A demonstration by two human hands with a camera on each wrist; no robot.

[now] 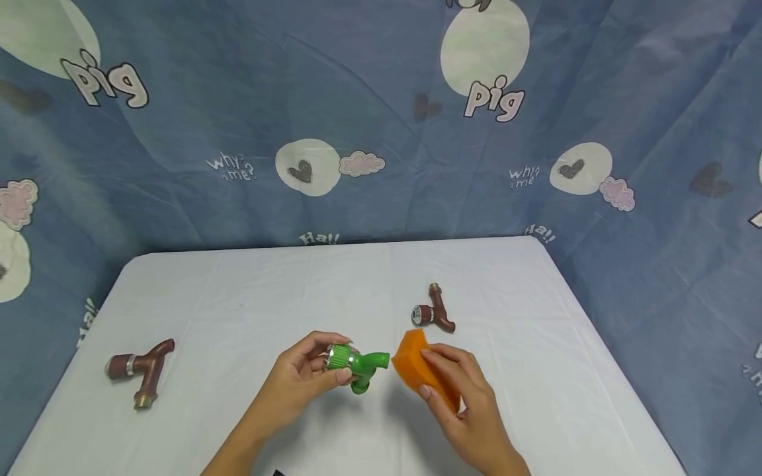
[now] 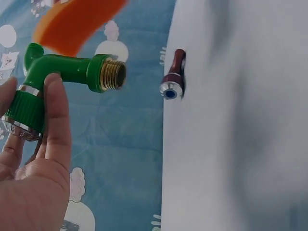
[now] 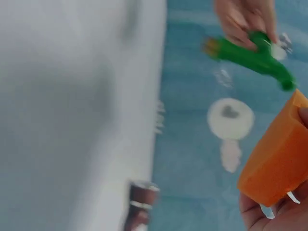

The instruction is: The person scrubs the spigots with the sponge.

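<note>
My left hand (image 1: 306, 373) grips a green water tap (image 1: 360, 365) by its ribbed knob, thumb on the near side. The tap's spout points right, and its brass threaded end (image 2: 114, 75) shows in the left wrist view. An orange sponge (image 1: 425, 370) is in my right hand (image 1: 470, 406), pinched between thumb and fingers. One corner of the sponge is close to the spout tip. Both things are held up over the white table (image 1: 333, 291), casting shadows on it.
A brown tap (image 1: 437, 311) lies on the table beyond the sponge. Another brown tap (image 1: 143, 370) lies at the left. Blue patterned cloth (image 1: 381, 119) hangs behind the table and along its sides. A small black object (image 1: 278, 473) pokes in at the bottom edge.
</note>
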